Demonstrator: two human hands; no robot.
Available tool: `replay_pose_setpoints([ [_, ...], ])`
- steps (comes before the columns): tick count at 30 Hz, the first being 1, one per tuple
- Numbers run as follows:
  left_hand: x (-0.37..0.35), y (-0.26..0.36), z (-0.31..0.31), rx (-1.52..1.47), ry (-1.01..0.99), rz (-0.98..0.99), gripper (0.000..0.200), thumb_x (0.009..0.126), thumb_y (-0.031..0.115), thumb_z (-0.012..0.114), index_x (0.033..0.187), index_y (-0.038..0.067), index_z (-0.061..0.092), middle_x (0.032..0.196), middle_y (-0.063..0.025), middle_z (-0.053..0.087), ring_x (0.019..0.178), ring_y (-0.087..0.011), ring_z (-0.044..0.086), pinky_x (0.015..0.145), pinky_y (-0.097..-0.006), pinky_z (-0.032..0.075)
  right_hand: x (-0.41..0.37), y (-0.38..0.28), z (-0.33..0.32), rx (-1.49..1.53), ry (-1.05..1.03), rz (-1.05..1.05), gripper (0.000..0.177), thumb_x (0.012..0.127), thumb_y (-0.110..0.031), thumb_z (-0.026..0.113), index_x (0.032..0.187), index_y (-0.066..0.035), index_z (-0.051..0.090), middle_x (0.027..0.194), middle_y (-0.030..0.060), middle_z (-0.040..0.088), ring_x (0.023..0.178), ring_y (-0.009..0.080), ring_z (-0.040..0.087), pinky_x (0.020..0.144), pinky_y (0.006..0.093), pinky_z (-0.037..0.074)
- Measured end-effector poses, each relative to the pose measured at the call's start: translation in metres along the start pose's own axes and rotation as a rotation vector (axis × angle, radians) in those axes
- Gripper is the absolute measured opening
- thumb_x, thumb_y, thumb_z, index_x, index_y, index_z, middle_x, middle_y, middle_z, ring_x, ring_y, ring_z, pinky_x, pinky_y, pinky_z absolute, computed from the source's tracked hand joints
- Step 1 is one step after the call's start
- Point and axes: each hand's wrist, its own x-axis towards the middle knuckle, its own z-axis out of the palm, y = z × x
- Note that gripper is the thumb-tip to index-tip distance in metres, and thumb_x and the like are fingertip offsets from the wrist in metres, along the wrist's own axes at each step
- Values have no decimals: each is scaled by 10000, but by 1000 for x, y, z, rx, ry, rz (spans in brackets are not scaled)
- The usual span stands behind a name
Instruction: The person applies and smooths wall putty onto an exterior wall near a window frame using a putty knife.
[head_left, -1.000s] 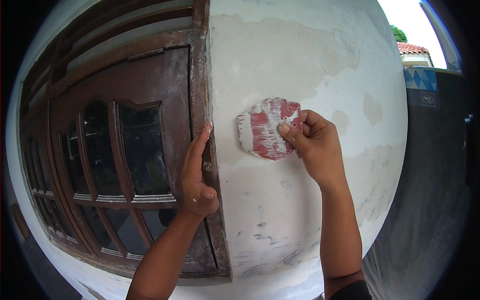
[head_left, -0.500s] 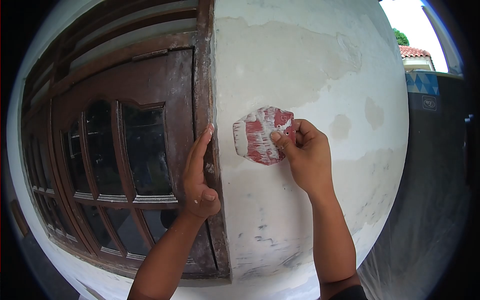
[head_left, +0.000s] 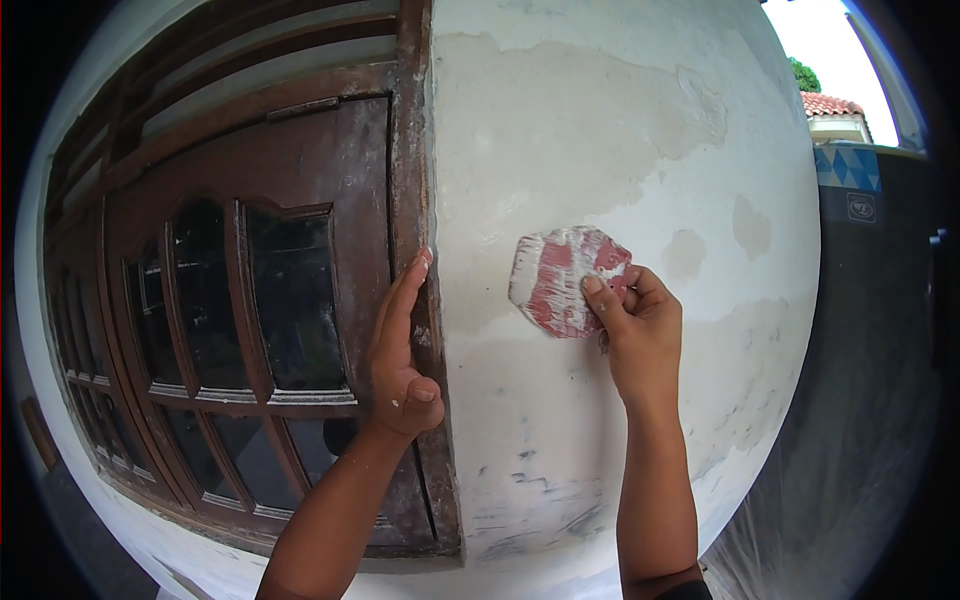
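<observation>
My right hand (head_left: 645,335) pinches a red putty spreader (head_left: 570,282) by its right edge, thumb on the front face. White putty is smeared in streaks across the flat, many-sided blade, thickest along its left edge. The spreader is at the face of the white wall (head_left: 560,140), which has damp-looking beige patches of filler. My left hand (head_left: 402,350) is upright with straight fingers at the brown wooden frame (head_left: 410,180), fingertips at the seam between frame and wall. White specks dot its fingertips and thumb area.
Left of the frame is a brown wooden window unit (head_left: 350,240) with dark glass panes. Dark scuffs (head_left: 545,490) mark the lower wall. At the right stands a dark panel (head_left: 870,330) with a blue patterned label; a tiled roof (head_left: 830,104) shows beyond it.
My right hand has moved the spreader right and slightly down, away from the frame, tilting it a little. My left hand has stayed nearly in place.
</observation>
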Motion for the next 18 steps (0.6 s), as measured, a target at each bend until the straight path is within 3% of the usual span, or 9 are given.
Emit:
replay_pose_setpoints([
  [2,-2,-3,-1,-5,1,-81,1213,838,902,314,1478,-127,368,1507,-283,439,1424,-367,421,1192,-457,302,-8,1,-5,47,-13,6,171,934,-97,725,999,36,641,799,58,726,662,21,580,577,195,423],
  [4,-2,-16,0,-5,8,112,1207,842,897,321,1479,-127,365,1507,-283,438,1425,-366,421,1192,-457,302,-12,-1,5,181,-66,-36,160,934,-100,727,992,22,642,782,40,716,655,10,567,567,186,412],
  [8,-2,-10,-2,-20,1,26,1213,835,900,325,1482,-126,360,1503,-284,440,1423,-368,424,1189,-460,311,-7,-6,30,-51,-97,-48,175,935,-106,728,1012,27,645,755,-3,669,635,23,531,576,197,418],
  [13,1,0,-1,22,2,72,1218,829,904,333,1487,-120,358,1502,-281,444,1423,-366,425,1188,-460,314,-5,8,-5,-10,33,-23,196,940,-100,723,1038,50,644,847,56,726,709,46,607,651,203,475],
  [16,0,4,0,-30,18,-81,1218,827,905,335,1488,-118,359,1503,-280,444,1424,-365,424,1190,-460,310,-5,1,-11,38,7,4,186,942,-84,717,1042,53,643,867,63,732,742,52,624,683,205,491],
  [18,-2,-10,-2,-22,9,-9,1220,824,906,335,1487,-118,359,1503,-280,443,1424,-367,424,1190,-460,311,-6,-6,3,63,-76,-14,188,941,-84,718,1045,53,643,859,61,728,736,51,617,678,205,486],
])
